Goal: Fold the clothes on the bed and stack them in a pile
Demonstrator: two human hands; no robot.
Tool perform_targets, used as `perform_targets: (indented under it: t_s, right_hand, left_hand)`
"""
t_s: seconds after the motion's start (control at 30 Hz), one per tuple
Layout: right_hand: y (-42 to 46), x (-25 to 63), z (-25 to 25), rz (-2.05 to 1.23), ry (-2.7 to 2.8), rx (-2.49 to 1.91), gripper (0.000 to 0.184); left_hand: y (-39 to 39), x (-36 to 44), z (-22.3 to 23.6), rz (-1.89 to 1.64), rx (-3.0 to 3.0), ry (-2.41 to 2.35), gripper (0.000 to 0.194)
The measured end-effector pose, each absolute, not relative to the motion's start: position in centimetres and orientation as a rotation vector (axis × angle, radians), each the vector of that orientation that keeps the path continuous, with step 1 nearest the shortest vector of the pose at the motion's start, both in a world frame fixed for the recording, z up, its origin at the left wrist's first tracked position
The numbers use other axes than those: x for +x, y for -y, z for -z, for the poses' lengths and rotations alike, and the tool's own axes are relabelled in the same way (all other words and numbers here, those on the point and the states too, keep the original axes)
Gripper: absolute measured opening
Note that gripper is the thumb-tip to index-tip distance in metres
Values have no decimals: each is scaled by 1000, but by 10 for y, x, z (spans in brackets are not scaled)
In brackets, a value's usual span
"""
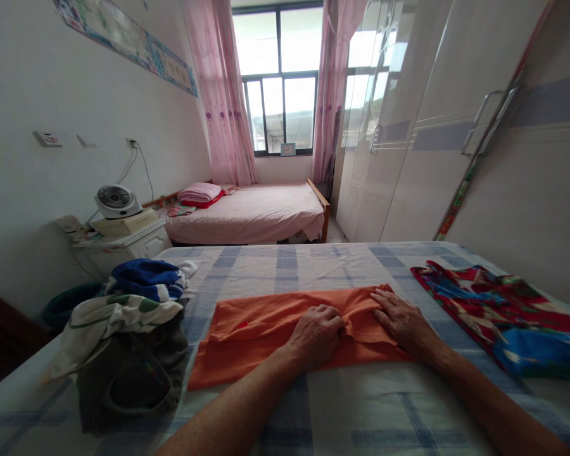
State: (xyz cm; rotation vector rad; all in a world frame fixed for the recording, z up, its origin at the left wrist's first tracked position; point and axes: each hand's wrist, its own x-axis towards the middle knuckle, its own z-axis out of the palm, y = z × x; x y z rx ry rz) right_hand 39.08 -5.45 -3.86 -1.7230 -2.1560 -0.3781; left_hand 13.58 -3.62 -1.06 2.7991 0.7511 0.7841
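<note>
An orange garment [266, 310], folded into a long flat strip, lies crosswise on the bed in front of me. I cannot make out what kind of garment it is. Near its middle, my left hand [317, 334] has its fingers curled down onto the cloth, gripping a fold. My right hand [401, 320] rests toward the garment's right end, its fingers stretched out and pressed on the fabric. Small creases run through the cloth between the two hands. A small red mark shows on the left part.
The bed carries a blue-and-white checked sheet [237, 269]. Heaped clothes [123, 316] lie to the left; a red-and-blue patterned blanket [484, 304] is at the right. Beyond are a pink-covered bed [266, 209], a fan [116, 199] on a nightstand [128, 244], and a wardrobe [408, 171].
</note>
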Motion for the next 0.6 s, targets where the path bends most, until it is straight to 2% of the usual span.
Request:
perform_targets:
  t_s: [0.6]
  right_hand:
    - [51, 395, 45, 377, 2151, -1751, 45]
  left_hand:
    - [33, 135, 11, -786, 2783, -720, 15]
